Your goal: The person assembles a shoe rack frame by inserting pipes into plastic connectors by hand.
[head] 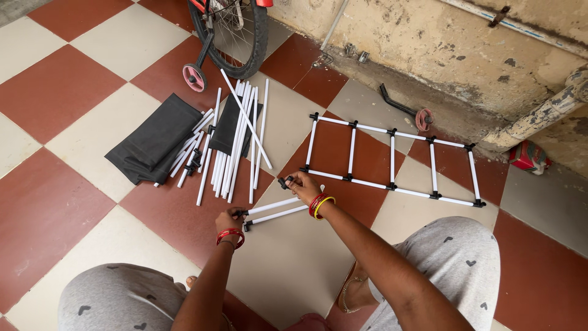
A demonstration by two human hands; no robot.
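Head view: left hand and right hand are clamping white tubes, long axis running left-right across floor.

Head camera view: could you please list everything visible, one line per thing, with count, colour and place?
ladder-like frame: one, white tubes with black joints, flat on the floor, centre right
loose tubes: a pile, too many to count surely, white, upper left of centre
fabric pieces: two, black, beside and under the pile
bicycle wheel: one, black tyre, top
training wheels: two, pink, one by the bicycle, one by the wall
small box: one, red, far right by the pipe
floor tiles: red and cream checks
held tubes: two, white, between both hands
black connector: one, at the right fingertips
left hand: grip on the tube ends, red bangles
right hand: on the connector, red and yellow bangles
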